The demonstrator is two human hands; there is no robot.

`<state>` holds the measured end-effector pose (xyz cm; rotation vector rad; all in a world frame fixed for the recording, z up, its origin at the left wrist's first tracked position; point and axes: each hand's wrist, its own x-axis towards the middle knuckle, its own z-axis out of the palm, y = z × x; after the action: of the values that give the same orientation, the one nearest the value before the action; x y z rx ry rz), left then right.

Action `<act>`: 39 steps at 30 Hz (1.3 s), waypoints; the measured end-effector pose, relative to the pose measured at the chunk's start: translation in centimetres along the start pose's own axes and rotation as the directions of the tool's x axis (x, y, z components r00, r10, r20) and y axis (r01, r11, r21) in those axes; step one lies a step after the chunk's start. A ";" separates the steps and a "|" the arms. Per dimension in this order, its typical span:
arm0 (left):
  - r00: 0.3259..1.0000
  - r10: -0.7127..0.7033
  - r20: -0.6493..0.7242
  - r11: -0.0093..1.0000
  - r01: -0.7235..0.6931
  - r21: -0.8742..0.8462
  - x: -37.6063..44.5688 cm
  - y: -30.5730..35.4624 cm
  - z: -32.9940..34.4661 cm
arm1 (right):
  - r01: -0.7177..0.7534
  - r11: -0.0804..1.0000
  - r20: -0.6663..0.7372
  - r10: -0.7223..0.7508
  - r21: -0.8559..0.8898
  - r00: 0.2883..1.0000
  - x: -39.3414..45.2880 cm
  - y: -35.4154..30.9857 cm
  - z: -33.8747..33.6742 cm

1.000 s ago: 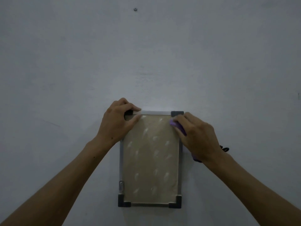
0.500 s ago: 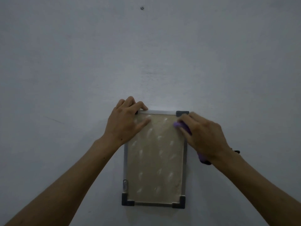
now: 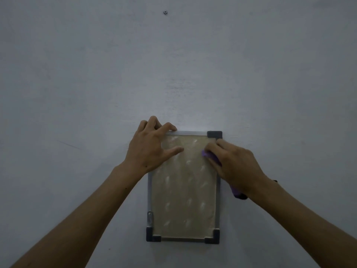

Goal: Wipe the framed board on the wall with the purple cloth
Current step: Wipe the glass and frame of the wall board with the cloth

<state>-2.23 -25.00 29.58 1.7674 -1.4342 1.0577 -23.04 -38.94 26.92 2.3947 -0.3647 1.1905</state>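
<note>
Purple cloth, bunched in the right hand, pressed the framed board near its top right corner; the left hand gripped the top left corner; most lay unwiped

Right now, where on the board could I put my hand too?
The lower part of the framed board, below both hands down to the bottom corner caps, is bare. The top is crowded: the left hand holds the top-left corner, and the right hand presses the purple cloth near the top-right. Only a narrow gap lies between them.
</note>
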 end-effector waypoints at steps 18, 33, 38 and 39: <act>1.000 -0.016 0.001 1.000 0.016 0.003 0.2 -0.1 0.1 | -0.019 1.000 -0.051 0.018 -0.012 0.999 -0.1 -0.2 0.1; 1.000 -0.020 0.003 1.000 0.020 0.006 0.1 0.0 0.0 | -0.166 0.986 -0.113 0.165 0.007 0.980 0.7 -0.4 -0.5; 1.000 -0.023 0.003 1.000 0.023 0.006 0.1 -0.1 0.0 | -0.096 0.995 -0.010 0.096 0.021 0.995 0.4 -0.5 0.1; 1.000 -0.022 0.000 1.000 0.022 0.003 0.1 -0.1 0.0 | -0.134 0.990 -0.086 0.137 0.034 0.987 0.7 -0.1 -0.3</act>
<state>-2.14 -25.04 29.62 1.7818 -1.4108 1.0485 -22.78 -38.74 27.60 2.3636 -0.4921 1.3650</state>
